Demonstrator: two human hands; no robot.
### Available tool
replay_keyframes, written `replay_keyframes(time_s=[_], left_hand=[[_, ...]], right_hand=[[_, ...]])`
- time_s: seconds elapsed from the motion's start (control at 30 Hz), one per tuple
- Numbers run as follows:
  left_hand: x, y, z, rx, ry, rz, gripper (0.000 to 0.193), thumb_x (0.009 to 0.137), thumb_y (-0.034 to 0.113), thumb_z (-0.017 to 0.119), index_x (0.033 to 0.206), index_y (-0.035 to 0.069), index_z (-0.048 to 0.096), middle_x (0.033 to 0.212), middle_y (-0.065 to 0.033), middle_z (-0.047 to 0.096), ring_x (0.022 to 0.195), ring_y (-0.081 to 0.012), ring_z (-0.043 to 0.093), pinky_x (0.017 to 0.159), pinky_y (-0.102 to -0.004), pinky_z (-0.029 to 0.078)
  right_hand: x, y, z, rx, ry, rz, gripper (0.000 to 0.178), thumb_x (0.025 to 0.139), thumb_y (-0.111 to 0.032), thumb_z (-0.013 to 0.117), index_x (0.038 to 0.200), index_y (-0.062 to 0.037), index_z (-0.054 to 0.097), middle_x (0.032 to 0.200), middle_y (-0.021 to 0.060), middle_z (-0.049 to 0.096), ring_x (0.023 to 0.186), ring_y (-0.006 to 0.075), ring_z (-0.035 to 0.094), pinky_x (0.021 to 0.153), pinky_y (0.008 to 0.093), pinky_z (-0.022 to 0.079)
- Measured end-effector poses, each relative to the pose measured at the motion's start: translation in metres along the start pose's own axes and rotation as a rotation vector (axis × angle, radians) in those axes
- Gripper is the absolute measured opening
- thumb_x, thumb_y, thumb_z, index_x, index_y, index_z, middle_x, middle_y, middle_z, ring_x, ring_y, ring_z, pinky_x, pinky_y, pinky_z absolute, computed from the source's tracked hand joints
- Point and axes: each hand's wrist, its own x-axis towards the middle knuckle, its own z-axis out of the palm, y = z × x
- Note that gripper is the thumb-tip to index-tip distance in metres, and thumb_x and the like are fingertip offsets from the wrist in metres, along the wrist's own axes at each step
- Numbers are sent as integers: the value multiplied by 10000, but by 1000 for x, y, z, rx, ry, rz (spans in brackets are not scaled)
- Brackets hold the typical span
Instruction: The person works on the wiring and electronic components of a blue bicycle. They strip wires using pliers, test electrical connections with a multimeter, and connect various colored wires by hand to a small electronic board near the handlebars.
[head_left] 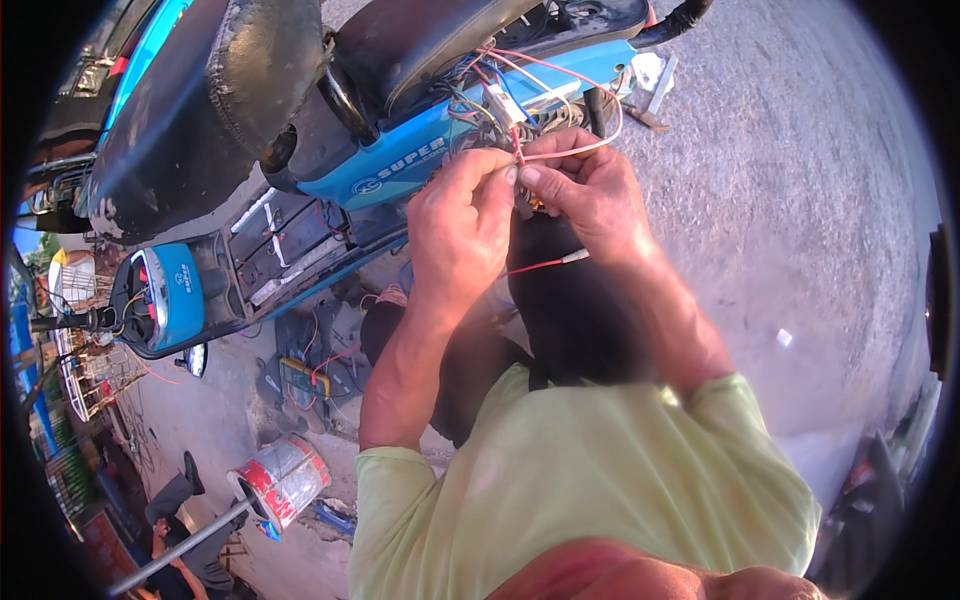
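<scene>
My left hand (465,215) and my right hand (588,190) meet fingertip to fingertip beside the blue scooter (400,165). Both pinch a thin red wire (519,150), whose exact joint between the fingers is too small to make out. A longer pinkish wire (612,128) loops from the scooter round to my right fingers. Just above the hands, a white plug connector (502,104) hangs among several coloured wires coming out from under the seat. Below my hands, another red wire (535,267) ends in a pale tip.
At lower left lie a yellow-edged multimeter (300,380) with leads and a red-and-white bucket (282,482) with a pole across it. A hammer (645,118) rests on the ground beyond my right hand. Another person (180,510) is at the far lower left.
</scene>
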Motion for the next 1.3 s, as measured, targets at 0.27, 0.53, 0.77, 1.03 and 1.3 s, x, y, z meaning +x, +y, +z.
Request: replay_keyframes(time_s=[0.27,0.53,0.77,1.03,1.3], left_hand=[[2,-1,3,55,76,72,77,918,9,735,988,7,704,806,-39,711,663,-80,638,605,-258,515],[1,-2,8,94,90,97,132,883,9,742,997,29,679,895,-133,709,763,-301,710,679,-380,557],[1,-6,9,93,125,147,67,921,25,740,971,13,698,822,-51,712,646,-103,640,595,-274,513],[5,3,1,124,19,111,65,918,6,716,969,21,679,825,-79,708,662,-159,666,604,-296,519],[57,26,-27,669,-382,733,89,856,97,656,825,81,574,692,-68,579,609,-282,634,568,-383,462]], right_hand=[[-1,10,6,87,49,-110,145,932,-60,748,1045,-22,665,902,34,712,797,78,637,729,246,526],[-1,6,2,106,7,-37,218,945,-64,728,1141,18,677,989,78,739,869,103,668,791,270,549],[-2,6,3,83,26,7,202,949,-59,722,1132,15,681,997,80,741,875,104,671,801,269,553],[1,20,14,25,143,-180,93,918,-32,735,995,-19,684,848,13,689,734,58,599,667,234,505],[-3,38,29,-288,304,-562,103,907,-9,727,983,-23,659,815,16,675,690,39,561,610,229,472]])
